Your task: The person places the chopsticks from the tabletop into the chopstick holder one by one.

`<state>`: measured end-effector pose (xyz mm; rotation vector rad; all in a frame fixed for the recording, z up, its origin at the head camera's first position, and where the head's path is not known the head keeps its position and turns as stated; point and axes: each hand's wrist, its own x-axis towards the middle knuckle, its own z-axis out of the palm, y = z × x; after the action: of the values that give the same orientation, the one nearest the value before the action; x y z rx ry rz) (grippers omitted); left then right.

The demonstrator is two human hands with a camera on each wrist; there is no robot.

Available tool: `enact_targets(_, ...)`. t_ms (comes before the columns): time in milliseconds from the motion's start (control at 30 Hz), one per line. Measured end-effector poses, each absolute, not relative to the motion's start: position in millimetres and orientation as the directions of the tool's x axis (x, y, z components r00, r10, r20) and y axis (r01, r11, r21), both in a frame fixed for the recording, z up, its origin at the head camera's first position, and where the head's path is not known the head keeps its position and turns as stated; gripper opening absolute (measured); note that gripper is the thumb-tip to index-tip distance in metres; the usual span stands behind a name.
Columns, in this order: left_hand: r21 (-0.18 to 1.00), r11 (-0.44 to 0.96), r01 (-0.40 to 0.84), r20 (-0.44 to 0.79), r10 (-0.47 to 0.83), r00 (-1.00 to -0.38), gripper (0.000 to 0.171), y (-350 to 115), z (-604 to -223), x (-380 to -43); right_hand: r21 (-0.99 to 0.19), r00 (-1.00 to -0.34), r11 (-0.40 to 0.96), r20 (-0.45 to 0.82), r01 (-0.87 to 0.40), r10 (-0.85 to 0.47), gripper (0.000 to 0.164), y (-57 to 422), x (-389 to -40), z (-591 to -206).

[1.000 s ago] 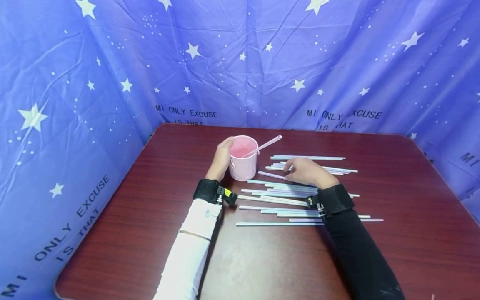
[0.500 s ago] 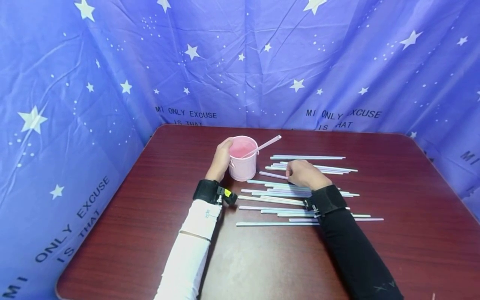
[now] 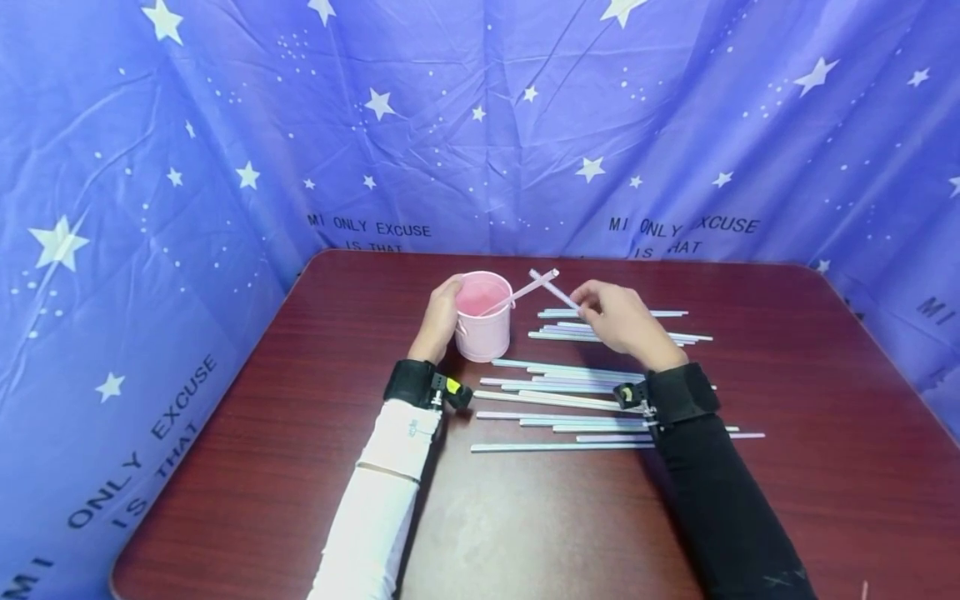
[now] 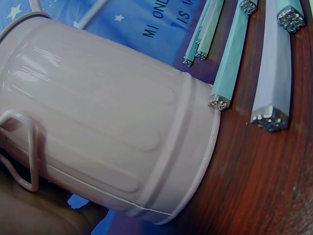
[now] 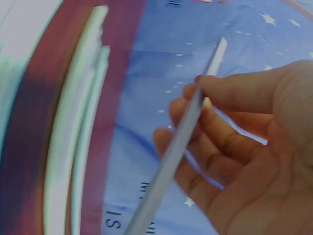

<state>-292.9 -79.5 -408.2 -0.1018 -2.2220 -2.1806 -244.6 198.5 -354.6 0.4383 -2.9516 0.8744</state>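
Pink bucket (image 3: 482,337) on counter (image 3: 247,417), left hand (image 3: 437,321) gripping its left side, right hand (image 3: 618,321) pinching a thin lavender stick (image 3: 563,297) right of the bucket, starry curtain (image 3: 450,167) behind it reading "MI ONLY EXCUSE IS THAT"

The glossy, pale pink, round bucket (image 3: 483,337) is stood upright, gripped at its left side by the left hand (image 3: 437,319); a slender, pale pink stick (image 3: 528,289) is leaned across its rim. A slender, lilac stick (image 3: 564,297) is pinched aslant by the right hand (image 3: 619,318). Straight, pastel sticks (image 3: 555,402) are laid roughly parallel nearby
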Motion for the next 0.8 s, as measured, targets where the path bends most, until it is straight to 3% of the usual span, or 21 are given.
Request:
enact_targets(300,0.998,0.017,0.055,0.054,0.035,-0.998,0.049,-80.1,-406.1,-291.3,-0.629,-0.932,0.705,0.338,-0.326,-0.129,0.017,198.7,-223.2,-320.9)
enact_targets(533,0.999,0.019,0.050,0.049,0.035,-0.998,0.050,-81.2,-408.5,-292.8,-0.648,-0.806,0.605,0.592,-0.463,0.017,0.011,192.4,-213.3,-306.4)
enact_targets(667,0.999,0.020,0.049,0.048,0.030,-0.998,0.050,-80.7,-406.8,-291.6,-0.725,-0.778,0.443,0.622,-0.528,0.091,0.013,187.4,-210.2,-302.1)
enact_targets(800,0.998,0.021,0.056,0.055,0.033,-0.998,0.049,-80.0,-405.5,-290.8,-0.765,-0.792,0.322,0.606,-0.557,0.069,0.014,183.5,-208.5,-300.2)
